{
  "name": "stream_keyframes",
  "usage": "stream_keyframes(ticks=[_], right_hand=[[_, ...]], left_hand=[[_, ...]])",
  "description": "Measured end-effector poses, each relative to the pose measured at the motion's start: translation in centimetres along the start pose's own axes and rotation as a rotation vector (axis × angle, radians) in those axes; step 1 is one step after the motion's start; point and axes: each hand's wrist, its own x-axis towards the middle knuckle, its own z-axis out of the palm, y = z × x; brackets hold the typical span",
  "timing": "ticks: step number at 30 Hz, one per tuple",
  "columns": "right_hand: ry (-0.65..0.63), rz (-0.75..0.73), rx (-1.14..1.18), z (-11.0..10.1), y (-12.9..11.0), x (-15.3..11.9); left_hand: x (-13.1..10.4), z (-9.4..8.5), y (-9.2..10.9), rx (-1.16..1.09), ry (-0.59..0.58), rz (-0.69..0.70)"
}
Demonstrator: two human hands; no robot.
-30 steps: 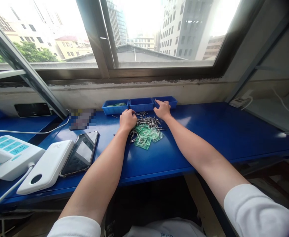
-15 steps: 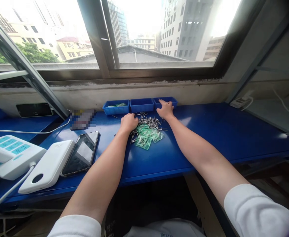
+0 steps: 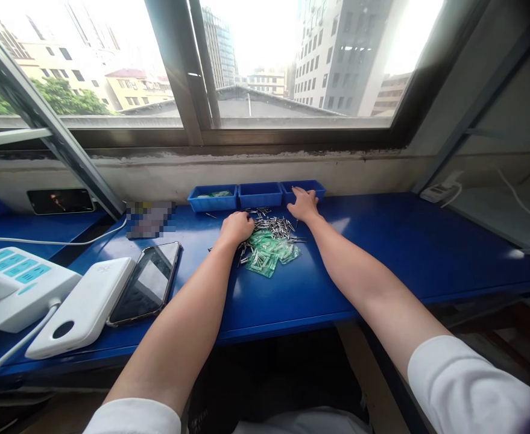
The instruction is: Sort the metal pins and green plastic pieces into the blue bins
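Note:
My left hand rests at the left edge of a pile of small silver rivet-like metal pins. Its fingers are curled in, and whatever they hold is hidden. My right hand reaches over the near side of the right blue bin, fingers spread apart, with nothing plainly held. Green-tinted clear plastic bags with pins inside lie against the front of the pile. The middle blue bin stands beside the right one. In the left blue bin are more green bags.
A black phone, a white power bank and a white power strip lie on the left of the blue table. Another phone leans farther back. A metal shelf post stands at left. A window is behind.
My right hand has lowered slightly at the right bin, its index finger less stretched out. My left hand stays by the pile. The view has shifted a little.

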Motion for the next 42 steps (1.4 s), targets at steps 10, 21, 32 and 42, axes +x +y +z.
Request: stream_keyframes(ticks=[10, 21, 32, 42], right_hand=[[0.027, -0.049, -0.017, 0.1, -0.3, 0.1], [-0.090, -0.312, -0.097, 0.5, -3.2, -0.8], [0.018, -0.353, 0.072, 0.3, -3.4, -1.1], [-0.269, -0.342, 0.072, 0.8, -3.9, -2.0]], left_hand=[[0.0, 0.0, 0.0, 0.004, -0.007, -0.001], [0.2, 0.3, -0.1, 0.024, 0.009, 0.010], [0.1, 0.1, 0.0, 0.017, 0.004, 0.013], [-0.1, 0.1, -0.2, -0.018, -0.008, 0.018]])
